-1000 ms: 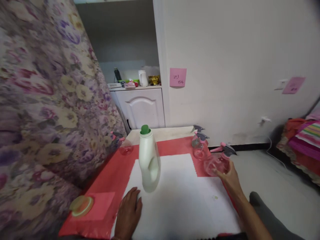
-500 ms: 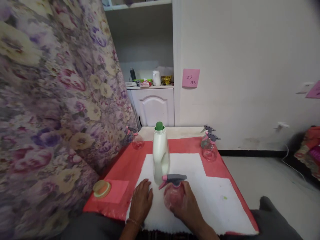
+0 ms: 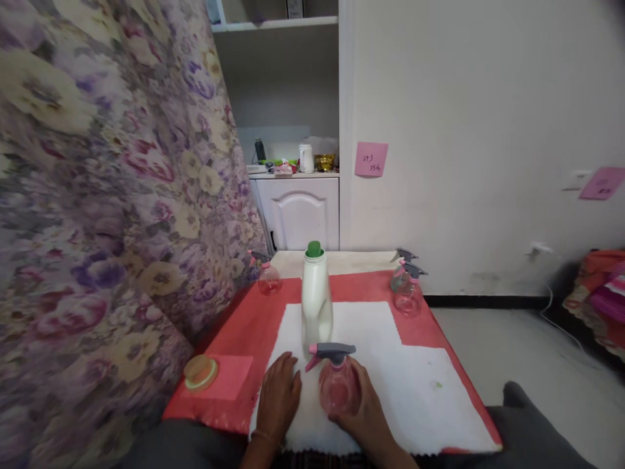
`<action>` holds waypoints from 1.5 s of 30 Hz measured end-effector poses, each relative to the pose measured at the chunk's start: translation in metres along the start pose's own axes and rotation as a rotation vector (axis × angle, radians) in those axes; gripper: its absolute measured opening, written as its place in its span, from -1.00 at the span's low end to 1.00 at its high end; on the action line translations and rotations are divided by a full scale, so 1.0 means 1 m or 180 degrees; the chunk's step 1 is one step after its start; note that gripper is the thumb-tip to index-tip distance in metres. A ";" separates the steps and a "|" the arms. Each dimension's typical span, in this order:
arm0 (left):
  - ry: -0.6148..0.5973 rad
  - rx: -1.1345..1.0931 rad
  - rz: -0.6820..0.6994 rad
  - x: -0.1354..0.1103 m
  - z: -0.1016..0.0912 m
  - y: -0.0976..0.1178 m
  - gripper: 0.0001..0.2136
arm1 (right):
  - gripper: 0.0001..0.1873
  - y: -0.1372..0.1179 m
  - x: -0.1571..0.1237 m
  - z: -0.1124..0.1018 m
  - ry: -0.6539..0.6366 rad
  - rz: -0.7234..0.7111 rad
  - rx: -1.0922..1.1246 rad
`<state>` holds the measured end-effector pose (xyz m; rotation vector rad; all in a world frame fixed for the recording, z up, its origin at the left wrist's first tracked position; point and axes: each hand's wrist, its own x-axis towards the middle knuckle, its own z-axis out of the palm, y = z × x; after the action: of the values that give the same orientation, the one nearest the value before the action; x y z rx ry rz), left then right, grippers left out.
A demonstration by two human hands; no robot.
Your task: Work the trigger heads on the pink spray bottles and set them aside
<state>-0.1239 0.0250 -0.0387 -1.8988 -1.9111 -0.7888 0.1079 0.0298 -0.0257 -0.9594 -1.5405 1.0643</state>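
Observation:
My right hand (image 3: pixel 365 413) is wrapped round a clear pinkish spray bottle (image 3: pixel 336 391) with a grey and pink trigger head. The bottle is upright at the front of the white cloth (image 3: pixel 420 397). To its left, my left hand (image 3: pixel 279 394) lies palm down on the cloth, its fingers stretched forward and holding nothing. Just beyond both hands stands a pale green jug (image 3: pixel 315 299) with a green cap in its mouth. The spray head overlaps the jug's base from here, and I cannot tell whether they touch.
Two spray bottles (image 3: pixel 408 296) stand at the back right of the red tabletop (image 3: pixel 234 326), and another spray bottle (image 3: pixel 268 280) at the back left. At front left, a round yellowish tape roll (image 3: pixel 201 372) rests by a pink paper (image 3: pixel 234 378). A floral curtain (image 3: pixel 122 228) borders the left side.
The spray bottle in my right hand has turned slightly and sits a little further left. My left hand stays flat on the cloth. The view has shifted slightly.

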 end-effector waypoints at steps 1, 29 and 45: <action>0.0009 -0.0012 0.0014 0.000 0.000 -0.001 -0.76 | 0.00 0.000 0.000 0.000 -0.0018 -0.0013 -0.0002; -0.0580 -0.2378 -0.1105 -0.013 -0.037 0.092 -0.67 | -0.26 -0.009 -0.002 -0.001 0.0207 -0.0314 0.0218; -0.0973 -0.2506 -0.1171 0.007 -0.043 0.084 -0.65 | -0.31 -0.022 0.000 -0.002 0.0002 -0.0366 0.0146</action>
<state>-0.0471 0.0013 0.0121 -2.1980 -2.4120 -1.6393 0.1083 0.0231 -0.0043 -0.8299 -1.5451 1.0134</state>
